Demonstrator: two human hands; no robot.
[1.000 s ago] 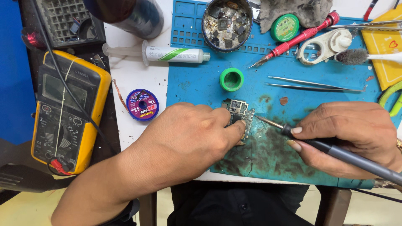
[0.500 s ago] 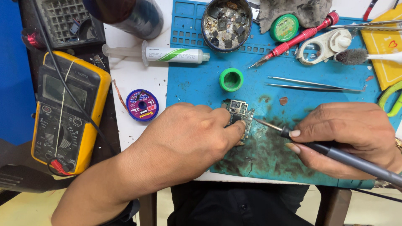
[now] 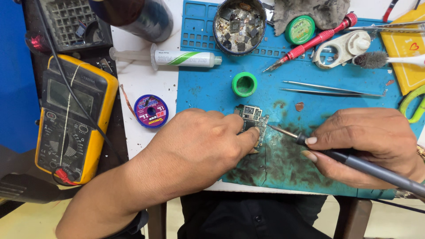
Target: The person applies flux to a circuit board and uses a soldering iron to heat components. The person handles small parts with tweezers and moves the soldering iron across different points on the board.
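A small circuit board (image 3: 252,116) lies on the blue work mat (image 3: 208,93). My left hand (image 3: 199,148) presses down on the board's near part, fingertips on it. My right hand (image 3: 367,146) grips a grey soldering iron (image 3: 354,161) like a pen. The iron's metal tip touches the board's right edge.
Metal tweezers (image 3: 332,88), a green cap (image 3: 244,84), a round tin of chips (image 3: 239,24), a red screwdriver (image 3: 314,40) and a green tin (image 3: 300,29) lie farther back on the mat. A flux syringe (image 3: 177,57), a wick spool (image 3: 151,110) and a yellow multimeter (image 3: 71,119) sit at left.
The iron's tip has shifted slightly up and left along the board's right edge. My left hand stays on the board.
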